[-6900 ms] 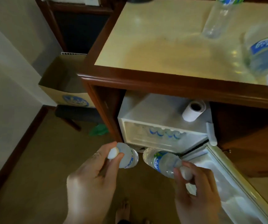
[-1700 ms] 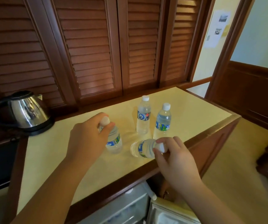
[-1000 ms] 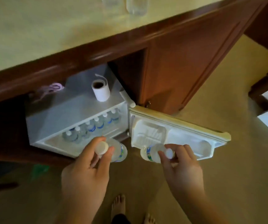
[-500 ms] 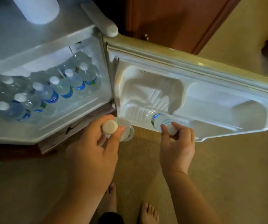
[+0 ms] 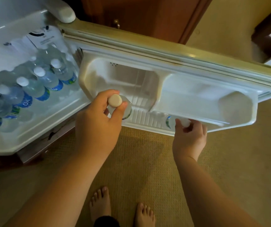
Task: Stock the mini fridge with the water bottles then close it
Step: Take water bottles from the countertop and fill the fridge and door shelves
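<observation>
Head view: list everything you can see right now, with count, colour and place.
Mini fridge: one, white, left, open.
Fridge door: one, white liner, swung open to the right.
Stocked bottles: several, clear with white caps, blue labels, packed inside fridge.
Left bottle: one, clear, over door shelf's left end.
Right bottle: one, clear, in door shelf, mostly hidden.
Cabinet: brown wood, behind door.
Carpet: tan, below.
Feet: two, bare, bottom centre.
Left hand: grips left bottle's cap.
Right hand: grips right bottle's cap.
</observation>
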Demonstrator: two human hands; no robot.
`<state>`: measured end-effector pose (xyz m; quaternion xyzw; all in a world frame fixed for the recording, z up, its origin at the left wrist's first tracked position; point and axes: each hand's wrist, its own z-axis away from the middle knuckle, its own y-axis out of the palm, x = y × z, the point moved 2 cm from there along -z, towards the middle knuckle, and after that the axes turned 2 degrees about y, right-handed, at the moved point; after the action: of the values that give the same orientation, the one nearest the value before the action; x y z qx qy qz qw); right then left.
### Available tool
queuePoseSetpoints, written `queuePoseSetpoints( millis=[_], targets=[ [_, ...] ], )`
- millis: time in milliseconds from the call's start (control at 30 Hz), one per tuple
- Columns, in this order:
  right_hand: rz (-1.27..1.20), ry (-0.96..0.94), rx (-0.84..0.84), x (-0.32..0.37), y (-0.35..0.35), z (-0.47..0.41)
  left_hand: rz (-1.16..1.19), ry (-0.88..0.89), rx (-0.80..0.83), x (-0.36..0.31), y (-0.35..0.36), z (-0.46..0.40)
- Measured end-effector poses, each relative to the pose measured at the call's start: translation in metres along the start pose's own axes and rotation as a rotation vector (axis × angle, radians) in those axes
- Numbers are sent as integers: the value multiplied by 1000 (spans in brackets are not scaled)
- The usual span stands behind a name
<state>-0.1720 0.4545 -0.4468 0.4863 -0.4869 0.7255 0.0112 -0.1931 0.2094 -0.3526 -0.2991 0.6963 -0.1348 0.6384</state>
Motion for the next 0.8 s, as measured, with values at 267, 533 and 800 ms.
queuePoseSetpoints(
  millis=[267, 533, 800],
  targets=[
    [-93, 150, -103, -2, 0, -22, 38, -72, 107, 11, 47, -21],
    [-82, 154, 35, -7, 14, -31, 84, -136, 195, 31, 90, -31],
    [-144, 170, 40, -16, 10, -37, 67, -151, 349, 36, 124, -20]
  ],
)
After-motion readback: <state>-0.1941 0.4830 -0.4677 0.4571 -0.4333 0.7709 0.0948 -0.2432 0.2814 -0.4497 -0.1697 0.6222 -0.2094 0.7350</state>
